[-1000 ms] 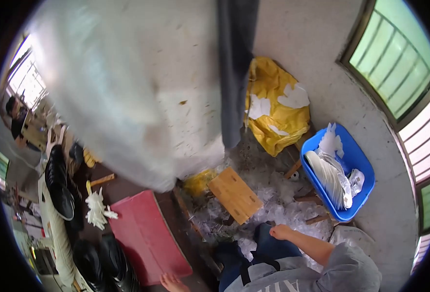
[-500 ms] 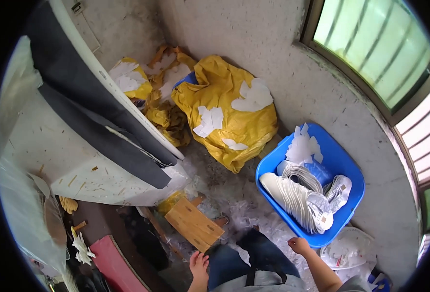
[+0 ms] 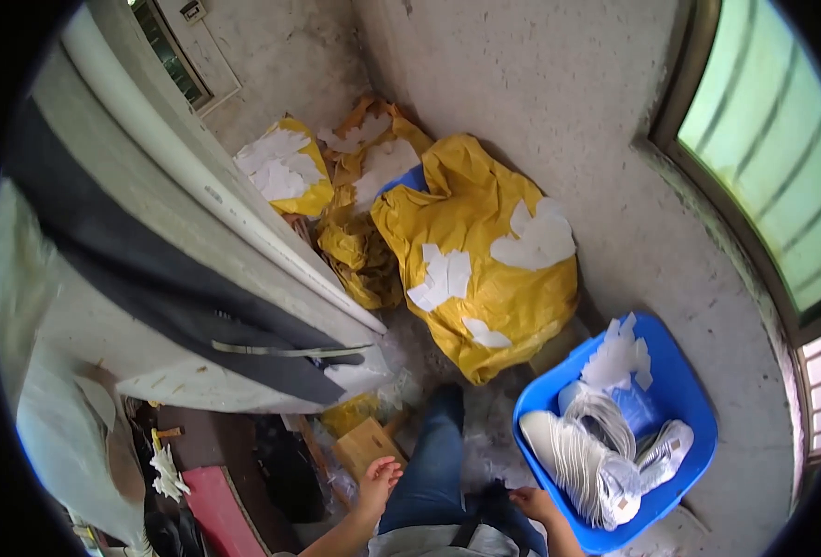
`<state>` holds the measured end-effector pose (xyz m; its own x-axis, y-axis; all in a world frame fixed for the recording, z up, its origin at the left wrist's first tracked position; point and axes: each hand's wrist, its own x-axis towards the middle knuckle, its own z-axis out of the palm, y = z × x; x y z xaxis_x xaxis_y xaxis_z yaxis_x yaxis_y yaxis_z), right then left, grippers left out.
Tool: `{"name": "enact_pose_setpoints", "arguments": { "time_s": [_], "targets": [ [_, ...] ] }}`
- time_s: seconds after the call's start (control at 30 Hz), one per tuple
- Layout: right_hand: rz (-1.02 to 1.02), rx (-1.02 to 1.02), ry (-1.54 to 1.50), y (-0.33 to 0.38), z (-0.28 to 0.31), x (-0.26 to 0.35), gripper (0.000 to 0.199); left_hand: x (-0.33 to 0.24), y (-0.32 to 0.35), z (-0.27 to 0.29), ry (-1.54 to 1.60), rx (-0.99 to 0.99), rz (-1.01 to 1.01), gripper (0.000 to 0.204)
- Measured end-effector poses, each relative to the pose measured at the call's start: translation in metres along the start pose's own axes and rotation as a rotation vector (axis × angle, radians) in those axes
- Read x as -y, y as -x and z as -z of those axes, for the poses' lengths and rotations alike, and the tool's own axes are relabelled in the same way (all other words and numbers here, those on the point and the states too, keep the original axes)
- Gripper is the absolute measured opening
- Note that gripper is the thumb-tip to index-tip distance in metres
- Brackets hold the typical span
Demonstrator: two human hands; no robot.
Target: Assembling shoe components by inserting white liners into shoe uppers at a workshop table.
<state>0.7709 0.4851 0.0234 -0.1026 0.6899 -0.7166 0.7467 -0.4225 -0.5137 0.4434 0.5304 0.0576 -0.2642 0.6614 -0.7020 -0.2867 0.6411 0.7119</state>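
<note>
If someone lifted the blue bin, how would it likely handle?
The blue bin would probably feel fairly stiff, since its walls stand up smooth and rounded. The white stacks inside lean unevenly, so they may slide if it tilts.

At lower centre, the bare left hand (image 3: 379, 480) and the blue-jeaned leg (image 3: 432, 471) hide part of the brown rectangular wooden stool (image 3: 358, 447). The right hand (image 3: 533, 505) shows too small to tell whether its grip holds anything. The lower edge cuts off the flat red pad (image 3: 220, 509). Upper centre, the rumpled yellow sheet (image 3: 512, 302) covers most of a blue object (image 3: 407, 179).
</note>
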Motion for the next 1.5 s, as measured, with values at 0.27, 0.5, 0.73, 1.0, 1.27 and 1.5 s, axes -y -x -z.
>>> {"name": "enact_pose_setpoints", "arguments": {
  "time_s": [0.27, 0.5, 0.73, 1.0, 1.27, 1.5],
  "targets": [
    [0.018, 0.061, 0.072, -0.137, 0.033, 0.083, 0.022, -0.141, -0.143, -0.082, -0.022, 0.296, -0.002, 0.029],
    [0.078, -0.236, -0.157, -0.182, 0.08, 0.193, 0.023, -0.26, -0.241, -0.155, 0.094, 0.338, -0.071, 0.028],
    [-0.08, -0.171, -0.114, -0.225, 0.132, 0.182, 0.023, -0.314, -0.309, -0.157, 0.244, 0.18, -0.006, 0.027],
    [-0.007, -0.302, 0.038, -0.294, 0.211, 0.203, 0.024, -0.361, -0.36, -0.132, 0.378, -0.059, 0.011, 0.025],
    [0.196, -0.213, -0.125, -0.429, 0.292, 0.322, 0.023, -0.397, -0.465, -0.122, 0.501, -0.192, 0.097, 0.025],
    [0.282, -0.082, -0.158, -0.636, 0.344, 0.491, 0.026, -0.449, -0.664, -0.142, 0.452, -0.231, 0.24, 0.028]
  ]
}}
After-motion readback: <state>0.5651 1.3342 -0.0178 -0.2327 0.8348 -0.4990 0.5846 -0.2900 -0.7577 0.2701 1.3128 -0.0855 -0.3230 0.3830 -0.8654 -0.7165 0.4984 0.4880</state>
